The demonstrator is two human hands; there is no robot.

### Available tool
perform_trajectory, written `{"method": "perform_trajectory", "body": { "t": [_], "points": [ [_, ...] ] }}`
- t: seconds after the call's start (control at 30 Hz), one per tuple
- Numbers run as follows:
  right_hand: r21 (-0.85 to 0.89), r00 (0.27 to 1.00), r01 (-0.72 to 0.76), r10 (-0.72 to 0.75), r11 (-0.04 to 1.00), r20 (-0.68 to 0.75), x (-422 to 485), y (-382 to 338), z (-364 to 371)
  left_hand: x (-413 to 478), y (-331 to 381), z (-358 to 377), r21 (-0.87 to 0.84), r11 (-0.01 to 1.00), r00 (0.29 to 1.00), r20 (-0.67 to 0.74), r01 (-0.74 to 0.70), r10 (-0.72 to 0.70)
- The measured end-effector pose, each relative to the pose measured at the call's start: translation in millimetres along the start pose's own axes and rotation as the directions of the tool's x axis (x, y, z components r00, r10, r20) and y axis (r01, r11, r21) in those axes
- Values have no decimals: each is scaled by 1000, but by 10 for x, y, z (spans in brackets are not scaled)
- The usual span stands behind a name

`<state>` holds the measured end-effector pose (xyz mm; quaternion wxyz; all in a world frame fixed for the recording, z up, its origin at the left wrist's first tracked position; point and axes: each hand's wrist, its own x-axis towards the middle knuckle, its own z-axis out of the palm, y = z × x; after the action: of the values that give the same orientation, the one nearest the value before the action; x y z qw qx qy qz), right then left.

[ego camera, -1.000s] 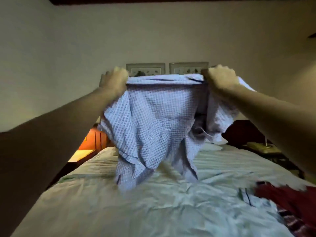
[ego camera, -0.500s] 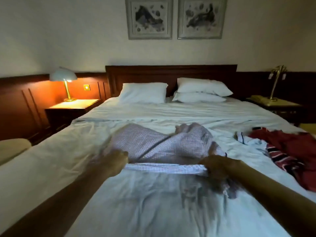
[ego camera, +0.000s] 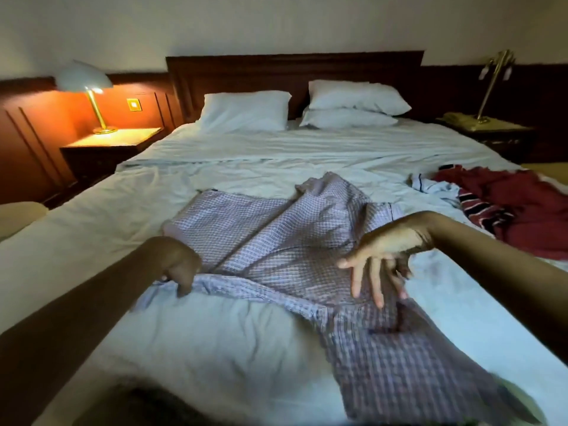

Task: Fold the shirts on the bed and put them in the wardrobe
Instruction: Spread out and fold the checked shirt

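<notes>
Checked shirt [ego camera: 276,241] lying crumpled across the middle of the bed [ego camera: 215,333], one end trailing toward the near right edge.
I note the left hand [ego camera: 178,262] curled over the shirt's near-left edge, pinching it. The right hand [ego camera: 387,247] has its fingers splayed over the cloth's right side and grips nothing. Bare sheet lies left of the shirt. Red garments [ego camera: 522,210] are heaped at the bed's right edge, apart from it.

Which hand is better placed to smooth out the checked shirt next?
Probably the right hand: it is open, fingers spread over the checked shirt where the fabric is rumpled. The left hand is curled round the shirt's near edge, so it is better used to anchor the cloth.
</notes>
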<state>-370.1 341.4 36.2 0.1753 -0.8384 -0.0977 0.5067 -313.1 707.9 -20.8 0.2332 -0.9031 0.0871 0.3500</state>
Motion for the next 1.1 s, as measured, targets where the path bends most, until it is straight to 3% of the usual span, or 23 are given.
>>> {"method": "perform_trajectory", "body": {
  "t": [0.1, 0.17, 0.2, 0.23, 0.3, 0.43, 0.6, 0.7, 0.8, 0.87, 0.93, 1.03, 1.1],
  "points": [
    [2, 952, 44, -41, 999, -303, 258, 172, 153, 118, 27, 136, -266, 961, 992, 84, -73, 98],
    [-130, 827, 59, -122, 990, -549, 536, 358, 271, 319, 34, 314, -391, 908, 987, -114, -152, 116],
    [-173, 780, 85, -174, 981, -601, 669, 440, 354, 440, 29, 387, -432, 878, 959, -269, -207, 93],
    [-180, 757, 122, -208, 976, -619, 800, 514, 444, 534, 69, 445, -457, 845, 909, -409, -276, 75],
    [-180, 761, 115, -203, 977, -616, 1103, 671, 624, 687, 188, 581, -470, 802, 845, -529, -369, 79],
    [-259, 734, -57, -135, 964, -665, 1551, 855, 892, 972, 282, 896, -488, 840, 931, -362, -239, 55],
    [-199, 697, 5, -146, 980, -702, 1555, 913, 895, 1109, 81, 932, -595, 773, 941, -340, -221, 7],
    [-183, 702, -81, -74, 980, -709, 1657, 879, 803, 1049, -55, 1024, -557, 825, 916, -372, -93, -148],
    [-183, 698, -182, -4, 966, -716, 1862, 715, 694, 967, -254, 1108, -621, 781, 790, -445, 66, -421],
    [-157, 687, -199, 24, 967, -727, 1973, 522, 682, 926, -426, 1194, -752, 643, 727, -360, 146, -585],
    [-181, 682, -177, -12, 967, -731, 2087, 375, 698, 894, -624, 1287, -880, 457, 726, -231, 128, -648],
    [-224, 668, -185, -45, 957, -743, 2185, 270, 713, 817, -892, 1341, -976, 216, 808, -130, -3, -575],
    [-222, 653, -223, -24, 949, -757, 2239, 248, 681, 726, -915, 1294, -982, 31, 872, -178, -184, -455]
  ]
}}
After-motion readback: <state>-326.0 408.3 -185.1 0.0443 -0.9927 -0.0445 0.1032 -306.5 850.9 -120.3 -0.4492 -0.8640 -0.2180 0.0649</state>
